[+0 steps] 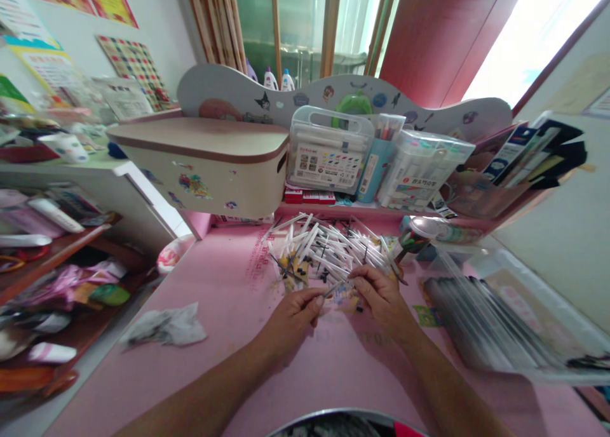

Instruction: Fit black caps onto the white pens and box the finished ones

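Observation:
A thin pen-like tube [332, 289] spans the gap between my hands, above the near edge of a loose pile. My left hand [299, 311] pinches its near end between thumb and fingers. At the far end, the fingers of my right hand [379, 296] are closed in a pinch; whatever small part they grip is too small to make out. Beyond my hands lies a heap of white pen tubes [328, 246], mixed with black thin pieces and small black caps. Part of the heap is hidden by my right hand.
A clear plastic box [562, 335] with dark-looking pens in it stands at the right. A crumpled white tissue [166, 326] lies to the left. Behind the heap, a shelf bears a lidded beige bin [214, 170] and a clear marker case [328, 148]. A round container [350, 415] shows at the bottom edge.

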A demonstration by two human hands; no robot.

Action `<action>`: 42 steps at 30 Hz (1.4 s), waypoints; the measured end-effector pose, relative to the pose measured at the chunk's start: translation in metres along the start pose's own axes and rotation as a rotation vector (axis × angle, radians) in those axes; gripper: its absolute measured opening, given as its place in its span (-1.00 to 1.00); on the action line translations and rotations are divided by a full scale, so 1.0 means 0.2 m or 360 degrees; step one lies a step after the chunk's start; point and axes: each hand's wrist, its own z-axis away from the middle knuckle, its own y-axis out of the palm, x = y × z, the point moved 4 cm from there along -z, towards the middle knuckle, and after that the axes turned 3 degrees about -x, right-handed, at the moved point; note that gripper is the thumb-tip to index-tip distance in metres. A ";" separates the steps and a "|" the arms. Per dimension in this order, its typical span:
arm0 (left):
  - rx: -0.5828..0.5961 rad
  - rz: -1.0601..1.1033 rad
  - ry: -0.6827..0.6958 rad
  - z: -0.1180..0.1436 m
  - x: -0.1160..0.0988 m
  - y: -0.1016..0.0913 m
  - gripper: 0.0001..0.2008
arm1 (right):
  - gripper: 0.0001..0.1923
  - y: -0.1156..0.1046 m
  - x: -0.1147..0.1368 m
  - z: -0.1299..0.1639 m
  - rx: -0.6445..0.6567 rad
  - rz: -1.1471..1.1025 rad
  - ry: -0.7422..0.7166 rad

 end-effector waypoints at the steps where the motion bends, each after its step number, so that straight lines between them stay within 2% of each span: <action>1: 0.0022 -0.0014 0.0011 0.00 0.00 0.00 -0.68 | -0.77 0.00 0.01 0.00 -0.0014 0.0013 -0.0026; 7: 0.0118 -0.0181 0.0066 0.01 0.01 0.02 -0.64 | -0.79 0.00 0.05 0.00 0.0038 0.0077 -0.0136; 12: 0.0116 -0.0104 -0.0013 0.01 0.02 0.02 -0.66 | -0.78 -0.01 0.04 0.00 0.0051 0.0081 -0.0068; 18: 0.0086 -0.0061 -0.0010 0.01 0.03 0.02 -0.67 | -0.73 -0.02 0.02 0.01 0.0069 0.0014 0.0066; 24: 0.0091 -0.0072 0.0049 0.01 0.01 0.02 -0.68 | -0.75 0.03 0.06 0.01 0.0125 0.0122 -0.0065; 33: 0.0153 -0.0432 0.0291 0.02 -0.11 0.03 -0.71 | -0.75 0.08 0.00 0.03 0.0197 0.0062 0.0029; 42: 0.0180 -0.0619 0.0348 0.03 -0.11 0.04 -0.71 | -0.71 0.10 -0.01 0.04 0.0225 0.0004 0.0112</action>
